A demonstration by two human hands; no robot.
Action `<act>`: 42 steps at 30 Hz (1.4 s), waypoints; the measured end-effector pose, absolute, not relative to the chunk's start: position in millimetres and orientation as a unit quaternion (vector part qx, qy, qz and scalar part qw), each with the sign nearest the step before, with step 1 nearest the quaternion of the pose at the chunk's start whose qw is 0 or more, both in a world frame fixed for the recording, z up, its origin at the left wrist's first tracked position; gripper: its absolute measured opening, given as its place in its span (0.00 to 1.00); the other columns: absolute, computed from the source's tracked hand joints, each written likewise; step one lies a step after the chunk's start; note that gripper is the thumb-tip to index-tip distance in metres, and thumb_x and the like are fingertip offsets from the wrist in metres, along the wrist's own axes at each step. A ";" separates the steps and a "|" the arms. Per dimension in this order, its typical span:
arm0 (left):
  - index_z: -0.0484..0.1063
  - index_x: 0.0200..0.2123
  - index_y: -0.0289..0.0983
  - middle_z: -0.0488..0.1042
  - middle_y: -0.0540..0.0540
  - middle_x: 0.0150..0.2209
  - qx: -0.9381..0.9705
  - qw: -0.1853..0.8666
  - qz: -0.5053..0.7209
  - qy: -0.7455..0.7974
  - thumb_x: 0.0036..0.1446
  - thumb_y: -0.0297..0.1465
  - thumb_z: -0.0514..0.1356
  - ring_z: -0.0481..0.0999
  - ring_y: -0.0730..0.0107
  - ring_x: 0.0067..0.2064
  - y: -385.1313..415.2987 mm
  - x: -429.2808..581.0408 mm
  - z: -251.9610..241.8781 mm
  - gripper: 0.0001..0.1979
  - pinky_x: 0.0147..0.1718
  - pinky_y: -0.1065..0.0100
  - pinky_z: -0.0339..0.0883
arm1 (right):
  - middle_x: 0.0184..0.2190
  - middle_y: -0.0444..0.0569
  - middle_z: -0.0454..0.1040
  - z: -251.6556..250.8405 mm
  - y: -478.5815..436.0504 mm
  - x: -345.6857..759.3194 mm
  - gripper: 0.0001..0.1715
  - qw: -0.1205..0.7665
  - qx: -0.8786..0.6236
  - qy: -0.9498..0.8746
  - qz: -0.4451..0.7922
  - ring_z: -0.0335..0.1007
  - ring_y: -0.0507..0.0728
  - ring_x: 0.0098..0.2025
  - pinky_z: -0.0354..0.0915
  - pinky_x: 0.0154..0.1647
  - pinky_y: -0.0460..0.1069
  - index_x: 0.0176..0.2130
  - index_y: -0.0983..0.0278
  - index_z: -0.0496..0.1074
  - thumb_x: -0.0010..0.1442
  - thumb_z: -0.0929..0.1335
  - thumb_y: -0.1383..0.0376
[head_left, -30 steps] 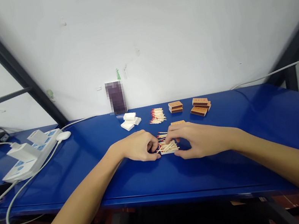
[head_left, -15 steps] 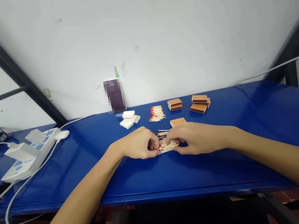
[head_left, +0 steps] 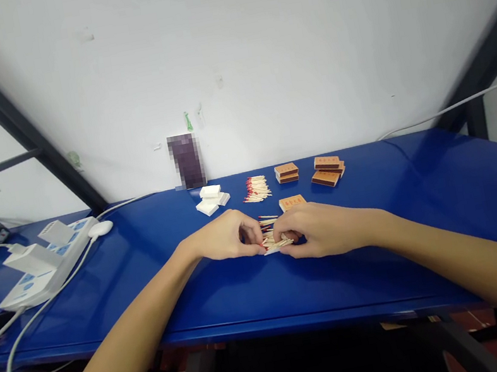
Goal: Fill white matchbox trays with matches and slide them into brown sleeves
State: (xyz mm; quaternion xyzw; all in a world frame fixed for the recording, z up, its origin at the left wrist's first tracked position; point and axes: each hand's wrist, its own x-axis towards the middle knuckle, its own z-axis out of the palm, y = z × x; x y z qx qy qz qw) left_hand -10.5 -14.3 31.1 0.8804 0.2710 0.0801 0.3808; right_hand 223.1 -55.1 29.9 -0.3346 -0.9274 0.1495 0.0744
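Observation:
A small white matchbox tray (head_left: 271, 251) heaped with matches (head_left: 280, 242) lies on the table between my hands. My left hand (head_left: 228, 235) pinches its left end, by the red match heads. My right hand (head_left: 323, 227) has closed its thumb and fingers on the matches at the right end; its fingers partly cover the tray. Just behind the tray lie a few loose matches (head_left: 268, 221). An orange matchbox (head_left: 292, 202) sits beyond my right hand, partly hidden by it. A larger pile of red-headed matches (head_left: 257, 189) lies farther back.
White trays (head_left: 212, 197) are piled at back left. Stacked matchboxes (head_left: 286, 172) and a looser matchbox group (head_left: 328, 170) stand at back right. A power strip (head_left: 50, 262) with cables occupies the blue table's (head_left: 230, 298) left side. A blurred purple item (head_left: 187, 161) leans on the wall.
My right thumb and fingers have shifted slightly left along the tray, over the matches. My left hand keeps its pinch. The whole view has shifted a little.

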 end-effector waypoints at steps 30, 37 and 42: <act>0.80 0.32 0.32 0.78 0.45 0.28 0.860 0.390 0.139 0.297 0.54 0.36 0.67 0.70 0.76 0.27 -11.9 -9.7 29.4 0.11 0.28 0.73 0.65 | 0.30 0.44 0.72 30.5 -50.8 227.7 0.09 0.115 -0.349 -0.881 0.298 0.67 0.52 0.30 0.62 0.29 0.47 0.42 0.62 0.67 0.58 0.67 0.67; 0.79 0.32 0.32 0.75 0.48 0.25 0.863 0.387 0.143 0.292 0.53 0.39 0.67 0.64 0.78 0.24 -14.1 -7.0 26.7 0.13 0.24 0.73 0.60 | 0.31 0.44 0.72 29.5 -47.8 230.5 0.09 0.125 -0.317 -0.890 0.303 0.69 0.52 0.32 0.65 0.33 0.47 0.38 0.61 0.65 0.55 0.66 0.71; 0.78 0.31 0.33 0.74 0.48 0.27 0.871 0.369 0.162 0.280 0.53 0.37 0.66 0.61 0.79 0.25 -16.9 -4.9 27.4 0.11 0.24 0.72 0.58 | 0.30 0.44 0.72 29.4 -47.0 230.1 0.05 0.127 -0.315 -0.893 0.295 0.68 0.52 0.31 0.64 0.33 0.47 0.37 0.62 0.69 0.57 0.66 0.69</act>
